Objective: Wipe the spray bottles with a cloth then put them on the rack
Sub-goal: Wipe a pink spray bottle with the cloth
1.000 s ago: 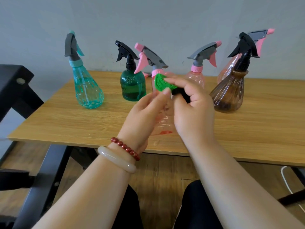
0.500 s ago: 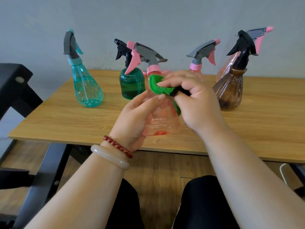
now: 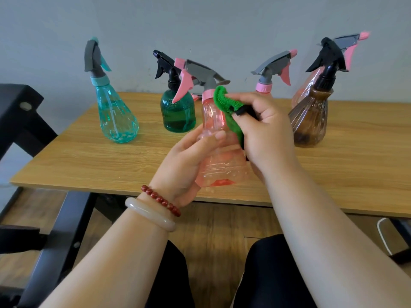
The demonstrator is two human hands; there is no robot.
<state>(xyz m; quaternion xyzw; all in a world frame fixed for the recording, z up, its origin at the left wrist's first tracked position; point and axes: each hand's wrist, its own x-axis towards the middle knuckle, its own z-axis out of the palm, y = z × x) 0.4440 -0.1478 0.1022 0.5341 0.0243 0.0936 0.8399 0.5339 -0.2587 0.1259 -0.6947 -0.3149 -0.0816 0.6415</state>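
My left hand (image 3: 184,161) grips a clear pink spray bottle (image 3: 220,165) with a grey and pink trigger head, held upright above the table's front edge. My right hand (image 3: 266,134) pinches a green cloth (image 3: 224,103) with a black edge and presses it against the bottle's shoulder on the right side. On the wooden table (image 3: 111,165) behind stand a teal bottle (image 3: 115,116), a dark green bottle (image 3: 178,112), a pink bottle (image 3: 264,85) partly hidden by my right hand, a brown bottle (image 3: 311,121) and another pink bottle (image 3: 311,85) behind it.
A black metal frame (image 3: 22,121) stands at the left of the table. A grey wall runs close behind the bottles. My knees in dark trousers (image 3: 266,274) are below the table edge, over a wooden floor.
The pink bottle has come up and toward me in my left hand. My right hand has slid the green cloth from the neck down onto the bottle's shoulder.
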